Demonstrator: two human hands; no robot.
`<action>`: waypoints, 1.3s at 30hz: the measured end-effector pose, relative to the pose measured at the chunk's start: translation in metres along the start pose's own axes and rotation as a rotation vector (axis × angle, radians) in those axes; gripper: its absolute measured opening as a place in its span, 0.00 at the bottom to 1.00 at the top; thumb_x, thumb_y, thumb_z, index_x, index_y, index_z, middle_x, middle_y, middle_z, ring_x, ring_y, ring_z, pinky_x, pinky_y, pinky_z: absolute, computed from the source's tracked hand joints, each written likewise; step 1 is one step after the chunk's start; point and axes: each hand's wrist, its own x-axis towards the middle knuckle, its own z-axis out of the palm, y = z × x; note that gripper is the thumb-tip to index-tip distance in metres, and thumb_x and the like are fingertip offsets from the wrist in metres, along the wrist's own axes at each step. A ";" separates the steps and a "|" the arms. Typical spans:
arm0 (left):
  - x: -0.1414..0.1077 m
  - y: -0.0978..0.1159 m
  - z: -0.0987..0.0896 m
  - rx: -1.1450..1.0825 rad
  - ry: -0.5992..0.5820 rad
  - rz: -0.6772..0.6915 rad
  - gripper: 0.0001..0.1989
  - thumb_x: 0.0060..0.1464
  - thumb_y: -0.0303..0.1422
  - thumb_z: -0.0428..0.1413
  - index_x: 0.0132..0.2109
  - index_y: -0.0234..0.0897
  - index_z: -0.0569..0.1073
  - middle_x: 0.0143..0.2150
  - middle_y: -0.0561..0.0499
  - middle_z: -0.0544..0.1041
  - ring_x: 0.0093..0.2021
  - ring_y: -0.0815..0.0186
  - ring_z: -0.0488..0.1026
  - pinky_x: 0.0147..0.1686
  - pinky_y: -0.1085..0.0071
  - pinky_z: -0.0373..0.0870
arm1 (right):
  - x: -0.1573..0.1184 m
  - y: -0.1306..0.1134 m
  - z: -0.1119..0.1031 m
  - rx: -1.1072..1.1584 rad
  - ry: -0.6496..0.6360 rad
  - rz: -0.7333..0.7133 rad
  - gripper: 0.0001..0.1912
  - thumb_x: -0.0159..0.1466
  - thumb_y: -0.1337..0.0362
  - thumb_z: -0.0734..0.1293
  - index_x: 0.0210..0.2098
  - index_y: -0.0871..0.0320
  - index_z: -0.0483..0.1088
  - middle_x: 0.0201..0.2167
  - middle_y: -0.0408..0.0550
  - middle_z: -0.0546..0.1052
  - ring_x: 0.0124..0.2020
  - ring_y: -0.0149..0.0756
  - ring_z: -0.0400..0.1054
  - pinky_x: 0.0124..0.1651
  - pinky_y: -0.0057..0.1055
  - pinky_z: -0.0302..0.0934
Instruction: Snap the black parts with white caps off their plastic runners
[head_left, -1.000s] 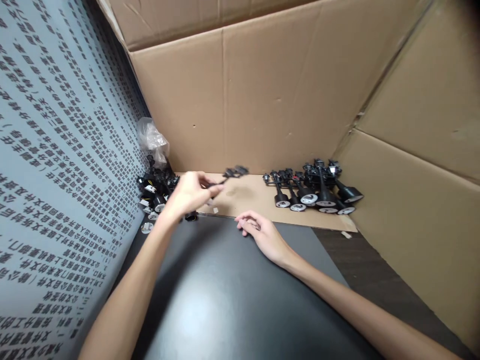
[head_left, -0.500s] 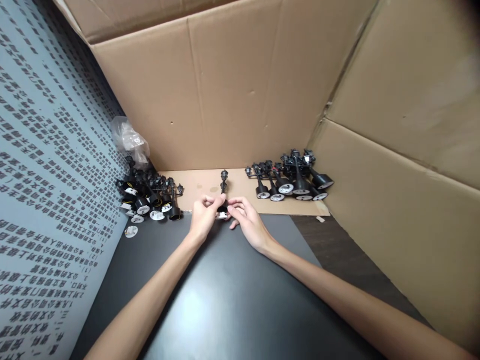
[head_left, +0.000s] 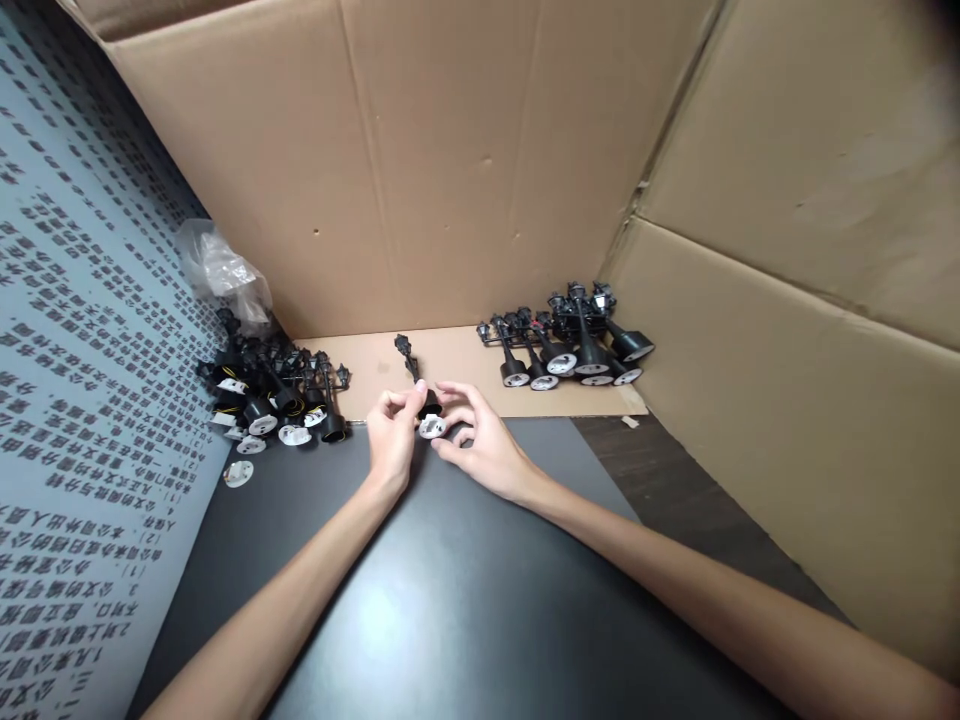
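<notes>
So my left hand [head_left: 391,435] is pinched shut around the stem of a black plastic lamp-post-style part [head_left: 412,368], which looks like it's there to keep the piece steady. My right hand [head_left: 480,442] is half open, its curled fingers [head_left: 456,412] right by the round white disc [head_left: 432,427] at the part's base, though I can't tell if they're touching it. The part sits just over the front edge of a tan cardboard sheet [head_left: 450,360] on the black surface [head_left: 420,610]. A heap of similar black parts [head_left: 274,395] sits off left, another heap of black parts [head_left: 566,345] off right, probably kept apart on purpose.
</notes>
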 end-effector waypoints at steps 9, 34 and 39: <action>-0.001 -0.006 -0.001 0.033 0.095 0.071 0.22 0.42 0.46 0.66 0.36 0.36 0.69 0.37 0.50 0.74 0.37 0.68 0.72 0.37 0.72 0.68 | 0.003 0.010 0.000 0.019 0.188 -0.020 0.26 0.53 0.60 0.72 0.48 0.54 0.60 0.48 0.51 0.68 0.34 0.29 0.70 0.35 0.29 0.68; -0.004 -0.004 -0.007 0.080 -0.126 0.086 0.18 0.51 0.37 0.60 0.50 0.44 0.78 0.48 0.47 0.73 0.47 0.61 0.73 0.39 0.73 0.73 | -0.001 -0.005 0.002 -0.064 0.246 -0.143 0.14 0.59 0.63 0.67 0.44 0.55 0.63 0.36 0.48 0.75 0.37 0.36 0.72 0.38 0.34 0.66; -0.005 -0.003 -0.006 0.079 -0.143 0.093 0.15 0.51 0.39 0.62 0.46 0.42 0.80 0.48 0.46 0.73 0.41 0.65 0.74 0.38 0.72 0.74 | 0.000 -0.002 0.002 -0.058 0.273 -0.146 0.15 0.60 0.60 0.68 0.44 0.55 0.64 0.37 0.48 0.74 0.37 0.35 0.71 0.38 0.33 0.67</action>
